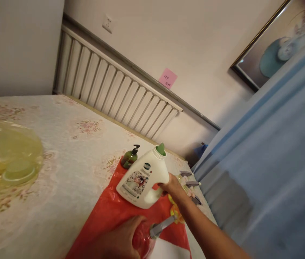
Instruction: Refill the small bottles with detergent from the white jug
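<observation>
My right hand (172, 187) is closed around the handle of a white detergent jug (144, 180), whose mouth shows a green spout and no cap. The jug leans a little in this tilted view, above a red plastic sheet or bag (101, 212). Lower down, my left hand (122, 237), partly blurred, grips a clear pinkish-red pump bottle (143, 237) with a grey pump head (163, 226). Behind the jug stands a green pump bottle (129, 158) with a black top, at the red plastic's far edge.
A translucent yellow bag (9, 154) lies at the left on the flowered tablecloth (68, 172). Yellow-orange packaging (177, 215) and several small grey objects (193, 183) sit near the right table edge. A radiator (114, 86) runs behind; a blue curtain (271, 154) hangs at right.
</observation>
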A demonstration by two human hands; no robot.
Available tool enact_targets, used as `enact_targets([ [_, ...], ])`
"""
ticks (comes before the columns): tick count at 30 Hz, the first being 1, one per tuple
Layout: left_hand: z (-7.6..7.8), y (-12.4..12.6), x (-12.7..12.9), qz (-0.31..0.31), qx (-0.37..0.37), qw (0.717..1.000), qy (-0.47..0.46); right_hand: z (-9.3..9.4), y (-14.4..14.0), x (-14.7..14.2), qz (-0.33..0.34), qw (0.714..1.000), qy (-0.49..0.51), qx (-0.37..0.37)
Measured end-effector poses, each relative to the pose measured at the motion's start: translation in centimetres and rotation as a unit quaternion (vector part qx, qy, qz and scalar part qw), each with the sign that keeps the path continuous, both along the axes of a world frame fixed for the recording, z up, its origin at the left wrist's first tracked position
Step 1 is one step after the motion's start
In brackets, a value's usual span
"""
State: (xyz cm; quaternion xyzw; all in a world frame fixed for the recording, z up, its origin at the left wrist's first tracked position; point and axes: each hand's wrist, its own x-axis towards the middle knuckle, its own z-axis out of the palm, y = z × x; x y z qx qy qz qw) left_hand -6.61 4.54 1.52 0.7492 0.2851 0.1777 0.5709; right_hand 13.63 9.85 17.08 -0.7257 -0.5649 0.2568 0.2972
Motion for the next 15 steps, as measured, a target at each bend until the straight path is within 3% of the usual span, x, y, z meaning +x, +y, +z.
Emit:
enact_targets([
  [5, 0.6, 0.0, -0.2, -0.013, 0.000, 1.000, -0.004, 0.1, -0.4, -2.2, 0.111, 0.994, -0.025, -0.005],
  [11, 1.3, -0.1, -0.1, -0.009, 0.016, 0.999, 0.029, -1.4, 0.2, -3.0, 0.137, 0.991, -0.009, 0.002],
  [15, 1.2, -0.1, 0.0, -0.003, 0.011, 1.000, 0.027, -1.8, -0.1, -2.1, 0.157, 0.984, 0.076, 0.015],
])
